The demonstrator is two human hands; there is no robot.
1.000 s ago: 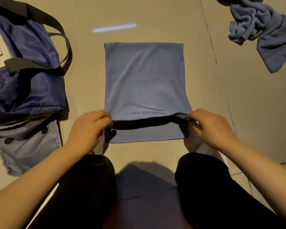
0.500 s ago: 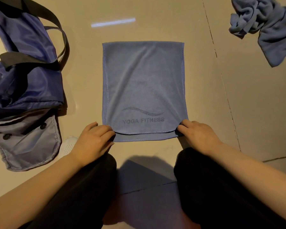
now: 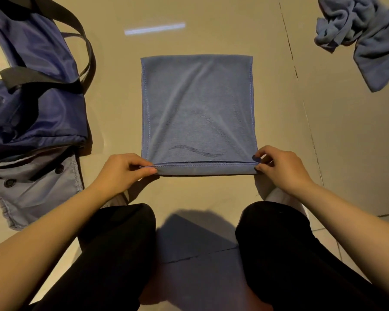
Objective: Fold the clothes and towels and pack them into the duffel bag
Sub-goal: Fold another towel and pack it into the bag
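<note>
A blue towel (image 3: pixel 198 104) lies folded flat on the tiled floor in front of my knees, a dark wave mark near its front edge. My left hand (image 3: pixel 121 171) pinches the towel's near left corner between thumb and fingers. My right hand (image 3: pixel 279 167) pinches the near right corner the same way. Both corners are lifted slightly and the front edge is stretched straight between them. The navy duffel bag (image 3: pixel 32 104) with black straps sits open at the left.
A light blue garment with dark buttons (image 3: pixel 34 194) lies under the bag's front edge at the left. A crumpled grey-blue cloth (image 3: pixel 364 39) sits at the far right. My knees in black trousers fill the foreground. Bare floor tiles surround the towel.
Both hands have brought the towel's upper layer down to the front edge, and now pinch both layers at the corners. The printed words are hidden; only the wave mark shows.
</note>
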